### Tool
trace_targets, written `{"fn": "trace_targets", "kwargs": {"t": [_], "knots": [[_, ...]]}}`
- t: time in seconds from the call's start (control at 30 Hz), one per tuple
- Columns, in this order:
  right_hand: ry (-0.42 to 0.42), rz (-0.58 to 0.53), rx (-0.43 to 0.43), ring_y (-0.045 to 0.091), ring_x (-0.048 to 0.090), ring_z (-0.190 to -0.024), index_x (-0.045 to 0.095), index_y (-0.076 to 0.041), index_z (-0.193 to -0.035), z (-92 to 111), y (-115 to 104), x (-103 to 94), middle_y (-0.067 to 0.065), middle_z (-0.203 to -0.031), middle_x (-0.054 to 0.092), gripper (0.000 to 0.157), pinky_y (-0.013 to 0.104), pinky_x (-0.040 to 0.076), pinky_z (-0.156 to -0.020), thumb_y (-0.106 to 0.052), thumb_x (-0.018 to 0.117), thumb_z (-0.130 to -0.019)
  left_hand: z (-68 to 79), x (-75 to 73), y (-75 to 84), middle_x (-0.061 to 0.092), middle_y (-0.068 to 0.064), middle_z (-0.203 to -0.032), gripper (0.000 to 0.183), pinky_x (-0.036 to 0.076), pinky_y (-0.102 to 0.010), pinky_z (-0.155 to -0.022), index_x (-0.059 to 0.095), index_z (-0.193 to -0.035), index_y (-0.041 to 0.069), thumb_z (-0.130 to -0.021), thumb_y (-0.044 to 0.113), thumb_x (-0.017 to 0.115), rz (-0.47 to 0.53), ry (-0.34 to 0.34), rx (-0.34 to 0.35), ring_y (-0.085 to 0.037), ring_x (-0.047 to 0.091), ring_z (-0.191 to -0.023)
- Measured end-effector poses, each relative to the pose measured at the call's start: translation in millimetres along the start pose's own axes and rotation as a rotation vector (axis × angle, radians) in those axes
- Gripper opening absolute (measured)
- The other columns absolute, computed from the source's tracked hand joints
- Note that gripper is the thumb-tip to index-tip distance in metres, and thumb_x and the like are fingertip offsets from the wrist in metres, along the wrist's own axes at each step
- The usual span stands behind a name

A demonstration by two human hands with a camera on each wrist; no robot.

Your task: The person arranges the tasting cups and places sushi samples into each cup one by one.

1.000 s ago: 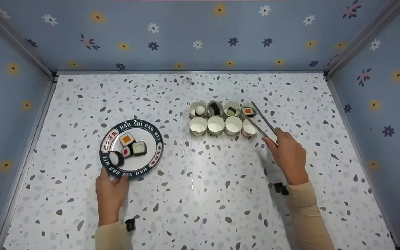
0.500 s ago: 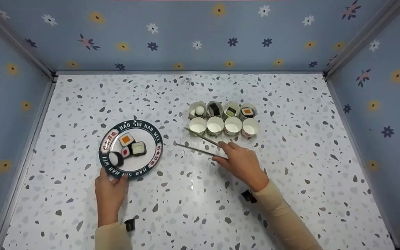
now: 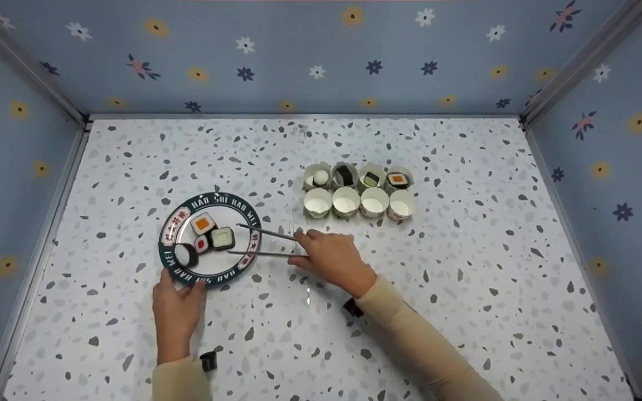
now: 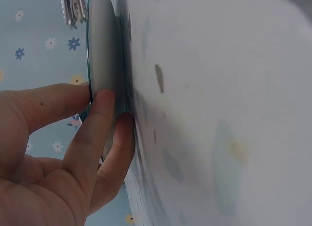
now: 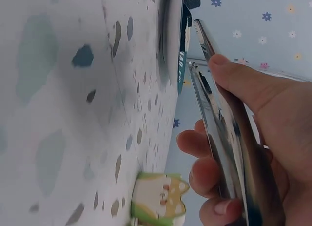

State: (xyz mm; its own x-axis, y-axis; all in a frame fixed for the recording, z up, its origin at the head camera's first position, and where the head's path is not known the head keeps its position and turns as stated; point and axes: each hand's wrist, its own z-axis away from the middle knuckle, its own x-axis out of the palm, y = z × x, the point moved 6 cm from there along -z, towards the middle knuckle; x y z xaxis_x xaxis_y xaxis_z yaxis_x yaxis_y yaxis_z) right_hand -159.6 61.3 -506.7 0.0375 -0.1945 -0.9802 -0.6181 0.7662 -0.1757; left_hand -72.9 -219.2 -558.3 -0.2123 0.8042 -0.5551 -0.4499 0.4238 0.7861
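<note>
My left hand (image 3: 176, 312) pinches the near rim of a round plate (image 3: 209, 199) with a dark green lettered border; in the left wrist view, fingers lie against its underside (image 4: 105, 50). Several toy sushi pieces are on the plate: an orange-centred roll (image 3: 203, 223), a green-centred roll (image 3: 223, 238), a small red-centred roll (image 3: 202, 243) and a white-and-black piece (image 3: 186, 255). My right hand (image 3: 332, 259) grips metal tongs (image 5: 253, 172). Their tips are apart over the plate's right side, just right of the green-centred roll, with nothing between them.
Two rows of paper cups stand right of the plate. The back row holds a white ball (image 3: 321, 177), a black piece (image 3: 344, 174), a green-centred piece (image 3: 371, 179) and an orange-centred roll (image 3: 397, 179). Front cups (image 3: 346, 201) look empty. Flowered walls (image 3: 321, 55) surround the table.
My right hand has swung the tongs left, from the back-right cup past the front cups to the plate. The left hand and the plate have stayed in place.
</note>
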Motion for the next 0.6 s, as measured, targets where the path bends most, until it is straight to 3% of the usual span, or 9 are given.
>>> {"fn": "trace_targets", "kwargs": {"t": [0.27, 0.6], "knots": [[-0.059, 0.004, 0.021, 0.015, 0.059, -0.061, 0.066, -0.016, -0.114, -17.1, -10.2, 9.7, -0.003, -0.085, 0.062, 0.043, 0.033, 0.046, -0.049, -0.054, 0.061, -0.095, -0.3, 1.2, -1.4, 0.032, -0.037, -0.143, 0.078, 0.048, -0.046, -0.094, 0.015, -0.156, -0.006, -0.098, 0.015, 0.062, -0.003, -0.01, -0.009, -0.043, 0.06, -0.111], [-0.076, 0.017, 0.016, 0.015, 0.058, -0.06, 0.067, -0.015, -0.116, -21.5, -13.7, 14.2, -0.002, -0.086, 0.065, 0.044, 0.032, 0.049, -0.051, -0.053, 0.063, -0.095, -1.0, 1.3, -1.5, 0.034, -0.036, -0.141, 0.076, 0.048, -0.045, -0.094, 0.018, -0.156, -0.005, -0.098, 0.014, 0.062, 0.003, -0.007, 0.005, -0.042, 0.06, -0.111]]}}
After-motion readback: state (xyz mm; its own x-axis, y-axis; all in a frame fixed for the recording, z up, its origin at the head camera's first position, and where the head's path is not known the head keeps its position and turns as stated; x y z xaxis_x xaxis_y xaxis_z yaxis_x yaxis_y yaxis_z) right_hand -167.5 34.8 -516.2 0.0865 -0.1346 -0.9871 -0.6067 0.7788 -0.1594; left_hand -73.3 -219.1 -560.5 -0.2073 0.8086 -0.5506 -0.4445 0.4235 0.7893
